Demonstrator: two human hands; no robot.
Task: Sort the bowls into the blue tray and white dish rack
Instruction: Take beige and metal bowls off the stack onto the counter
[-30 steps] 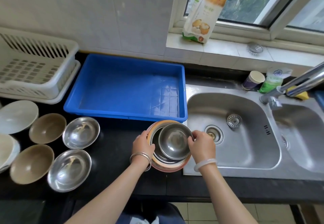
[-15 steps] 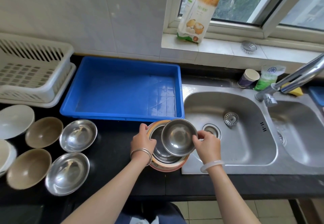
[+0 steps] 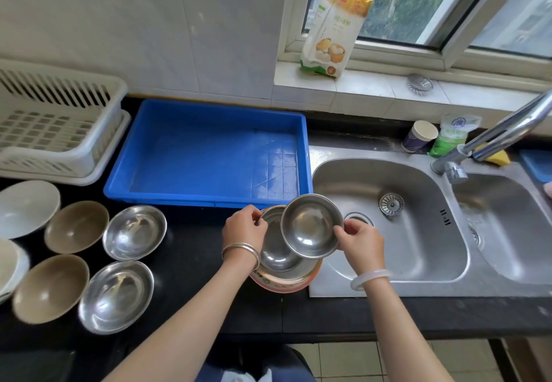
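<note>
Vs. a sec ago: the stack (image 3: pixel 283 284) at the counter's (image 3: pixel 194 277) right end, beside the sink (image 3: pixel 343 154), is staying put, w/ the left hand (image 3: pixel 243 230) gripping its rim. The top steel bowl (image 3: pixel 310 226) is now lifting clear and tilting; right hand (image 3: pixel 361 242) fingers are pinching its rim. Sorting is prob. only starting: white dish rack (image 3: pixel 59 160) (back-left corner) and blue tray (image 3: pixel 179 199) (back edge) are holding nothing.

Count:
- 1 rack, 1 tray
- 1 white bowl (image 3: pixel 27 208), more cut off at left edge
- 1 orange-rimmed bowl under the stack
- 2 brown bowls (image 3: pixel 76 226)
- 4 steel: 2 on the counter (image 3: pixel 134 232), 1 stacked, 1 in hand
</note>
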